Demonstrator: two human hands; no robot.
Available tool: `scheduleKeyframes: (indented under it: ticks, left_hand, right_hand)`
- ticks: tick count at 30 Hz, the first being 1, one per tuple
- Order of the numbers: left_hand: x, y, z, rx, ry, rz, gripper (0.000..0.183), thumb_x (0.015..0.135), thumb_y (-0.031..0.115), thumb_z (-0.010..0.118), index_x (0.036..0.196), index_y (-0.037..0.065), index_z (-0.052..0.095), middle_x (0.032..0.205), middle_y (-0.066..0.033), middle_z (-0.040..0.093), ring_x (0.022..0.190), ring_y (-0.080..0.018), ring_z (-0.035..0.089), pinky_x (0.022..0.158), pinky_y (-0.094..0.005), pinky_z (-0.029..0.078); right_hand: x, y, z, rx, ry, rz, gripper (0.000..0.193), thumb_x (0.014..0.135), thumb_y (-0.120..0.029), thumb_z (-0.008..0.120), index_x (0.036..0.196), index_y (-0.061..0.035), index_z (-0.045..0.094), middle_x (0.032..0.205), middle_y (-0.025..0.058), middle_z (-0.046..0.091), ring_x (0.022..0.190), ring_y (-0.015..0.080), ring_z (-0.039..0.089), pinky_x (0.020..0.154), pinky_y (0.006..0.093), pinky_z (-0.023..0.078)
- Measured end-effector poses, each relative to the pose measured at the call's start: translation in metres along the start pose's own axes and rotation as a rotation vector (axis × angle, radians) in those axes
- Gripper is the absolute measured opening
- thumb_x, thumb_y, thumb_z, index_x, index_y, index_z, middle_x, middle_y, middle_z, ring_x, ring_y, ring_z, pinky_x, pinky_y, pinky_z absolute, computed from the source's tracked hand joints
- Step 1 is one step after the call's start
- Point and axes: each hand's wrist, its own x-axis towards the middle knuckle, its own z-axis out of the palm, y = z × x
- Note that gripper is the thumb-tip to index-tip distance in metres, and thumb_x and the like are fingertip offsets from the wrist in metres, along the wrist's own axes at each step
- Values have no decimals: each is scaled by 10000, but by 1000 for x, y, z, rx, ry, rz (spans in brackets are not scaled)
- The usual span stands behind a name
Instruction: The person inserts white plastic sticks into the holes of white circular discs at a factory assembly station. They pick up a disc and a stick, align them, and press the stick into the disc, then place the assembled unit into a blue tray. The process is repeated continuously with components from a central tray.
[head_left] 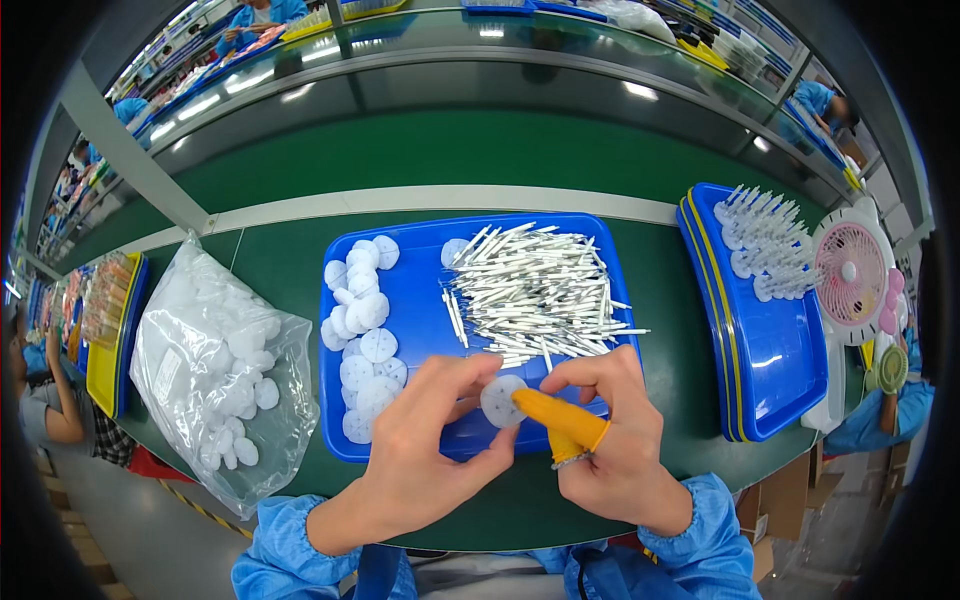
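A round, translucent white plastic disc (500,403) is held up over the near edge of a blue tray (450,440). My left hand (425,440) is closed on it, with thumb below and fingers above. On the other side, my right hand (615,430) has its fingers curled in, and a yellow-covered fingertip presses the disc's right edge. Whether that hand also pinches a thin stick cannot be made out. Beyond my hands lies a heap of thin white sticks (530,290) with dark tips. More white discs (365,310) are piled along the tray's left side.
Left of the tray lies a clear plastic bag (215,370) of discs. Stacked blue trays (770,370) stand at the right, the top one holding assembled white pieces (768,243). A pink and white fan (850,270) is beside them. A green belt (430,150) runs behind; people sit nearby.
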Motion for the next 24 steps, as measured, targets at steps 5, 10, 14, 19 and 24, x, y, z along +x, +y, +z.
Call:
scheduleKeyframes:
  ticks: [5, 10, 14, 19, 24]
  left_hand:
    - [0, 4, -1, 92, -51, 16, 596, 796, -48, 847, 1347, -2, 626, 1193, -129, 665, 1114, -231, 746, 914, -357, 662]
    - [1, 6, 0, 77, -51, 26, 599, 805, -44, 838, 1360, -1, 616, 1163, -159, 670, 1026, -288, 743, 908, -370, 655]
    - [0, 4, 0, 61, -46, 23, 611, 803, -43, 846, 1365, -2, 612, 1161, -143, 668, 1063, -247, 751, 893, -362, 668]
    - [1, 2, 1, 60, -47, 29, 623, 806, -54, 845, 1377, -9, 598, 1165, -135, 659, 1083, -230, 756, 885, -360, 675]
    - [0, 5, 1, 4, -24, -46, 604, 816, -45, 833, 1375, 17, 612, 1142, -147, 660, 1059, -276, 742, 919, -389, 669]
  right_hand:
    - [0, 2, 1, -38, -55, 10, 547, 575, 94, 667, 1107, 45, 789, 1198, 120, 627, 960, 310, 511, 740, 381, 460]
    - [0, -2, -2, 1, -100, 4, 509, 600, 111, 656, 1090, 49, 779, 1228, 130, 598, 1003, 316, 505, 766, 391, 463]
    - [1, 4, -2, -35, -82, 7, 497, 611, 111, 655, 1090, 53, 775, 1226, 132, 593, 1001, 320, 507, 769, 396, 468]
    - [1, 4, 0, -60, -70, 60, 482, 620, 114, 652, 1080, 55, 786, 1233, 133, 594, 1004, 323, 506, 764, 388, 472]
    - [0, -1, -3, -36, -42, 31, 484, 579, 89, 668, 1042, 46, 804, 1195, 130, 622, 992, 315, 515, 762, 388, 467]
